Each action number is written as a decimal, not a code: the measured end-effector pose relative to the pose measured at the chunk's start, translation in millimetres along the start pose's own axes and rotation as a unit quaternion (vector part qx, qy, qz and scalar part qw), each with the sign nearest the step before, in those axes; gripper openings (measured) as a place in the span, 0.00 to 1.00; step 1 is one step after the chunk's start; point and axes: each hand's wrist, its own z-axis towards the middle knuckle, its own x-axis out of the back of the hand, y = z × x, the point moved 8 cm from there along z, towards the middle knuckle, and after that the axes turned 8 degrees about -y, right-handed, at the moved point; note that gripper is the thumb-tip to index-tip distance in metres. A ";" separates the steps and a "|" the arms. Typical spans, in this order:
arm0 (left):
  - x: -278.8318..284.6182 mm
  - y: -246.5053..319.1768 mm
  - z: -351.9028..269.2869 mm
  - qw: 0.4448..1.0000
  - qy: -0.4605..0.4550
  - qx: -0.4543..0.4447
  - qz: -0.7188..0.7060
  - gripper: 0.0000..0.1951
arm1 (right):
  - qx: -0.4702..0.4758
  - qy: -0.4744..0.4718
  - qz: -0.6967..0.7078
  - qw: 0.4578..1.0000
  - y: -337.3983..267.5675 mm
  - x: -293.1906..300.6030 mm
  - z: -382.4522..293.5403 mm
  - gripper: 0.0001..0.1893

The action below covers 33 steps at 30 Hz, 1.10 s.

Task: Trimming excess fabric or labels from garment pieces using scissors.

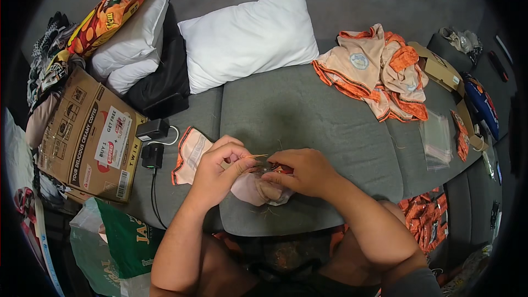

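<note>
My left hand (222, 167) pinches some thin orange threads (260, 156) between thumb and fingertips. Behind its wrist lies a cream fabric piece with orange trim (190, 152); whether it runs on into the fingers is hidden. A small red tool (284, 169), mostly covered by the fingers, is gripped in my right hand (303, 171); its kind cannot be made out. Below both hands, pale fabric (249, 189) and a crumpled clear plastic bag (284, 198) rest on the grey cushion (305, 132). Loose thread bits are scattered near them.
A cardboard carton (90, 132), black power adapters (152, 154) and a green bag (123, 239) stand left. A white pillow (247, 37) lies behind. To the right are cream-and-orange garments (371, 74), clear plastic sleeves (437, 140), an open box (437, 66) and orange packets (425, 218).
</note>
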 end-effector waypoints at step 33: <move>1.1 6.7 -26.0 0.995 0.031 0.006 -0.093 0.06 | 0.043 0.053 0.004 0.998 -19.3 4.8 -12.6 0.21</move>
